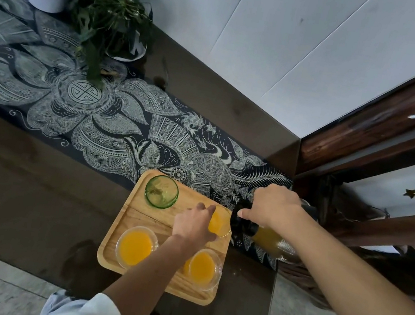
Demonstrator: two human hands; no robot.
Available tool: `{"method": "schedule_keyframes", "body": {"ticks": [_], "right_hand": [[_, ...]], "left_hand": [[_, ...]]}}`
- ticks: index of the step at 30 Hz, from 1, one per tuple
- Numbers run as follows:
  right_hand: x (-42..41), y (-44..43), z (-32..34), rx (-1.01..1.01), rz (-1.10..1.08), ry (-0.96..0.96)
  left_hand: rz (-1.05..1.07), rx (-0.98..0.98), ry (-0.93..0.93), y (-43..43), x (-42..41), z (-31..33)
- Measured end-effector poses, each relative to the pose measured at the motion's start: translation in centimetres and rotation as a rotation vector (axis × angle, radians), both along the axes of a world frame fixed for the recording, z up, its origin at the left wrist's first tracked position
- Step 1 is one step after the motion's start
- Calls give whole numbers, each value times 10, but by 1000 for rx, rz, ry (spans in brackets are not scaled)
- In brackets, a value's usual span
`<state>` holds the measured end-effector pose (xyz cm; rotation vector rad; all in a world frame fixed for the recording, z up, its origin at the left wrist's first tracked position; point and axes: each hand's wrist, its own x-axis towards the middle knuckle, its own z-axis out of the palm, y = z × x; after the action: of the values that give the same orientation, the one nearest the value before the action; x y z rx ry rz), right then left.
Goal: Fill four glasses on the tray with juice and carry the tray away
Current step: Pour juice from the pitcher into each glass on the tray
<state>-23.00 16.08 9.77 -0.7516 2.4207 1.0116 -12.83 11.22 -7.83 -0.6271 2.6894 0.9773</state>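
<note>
A wooden tray (136,217) sits on the dark table with four glasses. Two near glasses, one at the left (136,246) and one at the right (203,268), hold orange juice. At the far left stands a green glass (161,191) with no juice in it. My left hand (193,226) grips the far right glass (220,222), which holds juice. My right hand (273,208) grips a juice pitcher (273,242) with a black lid, tilted toward that glass from just beyond the tray's right edge.
A patterned dark runner (97,117) crosses the table. Two potted plants (114,20) stand at the far left. The table ends just right of the tray, beside a dark wooden shelf frame (383,132).
</note>
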Motion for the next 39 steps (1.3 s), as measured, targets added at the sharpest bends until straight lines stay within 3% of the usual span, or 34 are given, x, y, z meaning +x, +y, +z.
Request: {"method": "schedule_keyframes", "body": {"ticks": [39], "right_hand": [[11, -9, 9, 25, 15, 27]], "left_hand": [[-8, -13, 8, 0, 0, -2]]}}
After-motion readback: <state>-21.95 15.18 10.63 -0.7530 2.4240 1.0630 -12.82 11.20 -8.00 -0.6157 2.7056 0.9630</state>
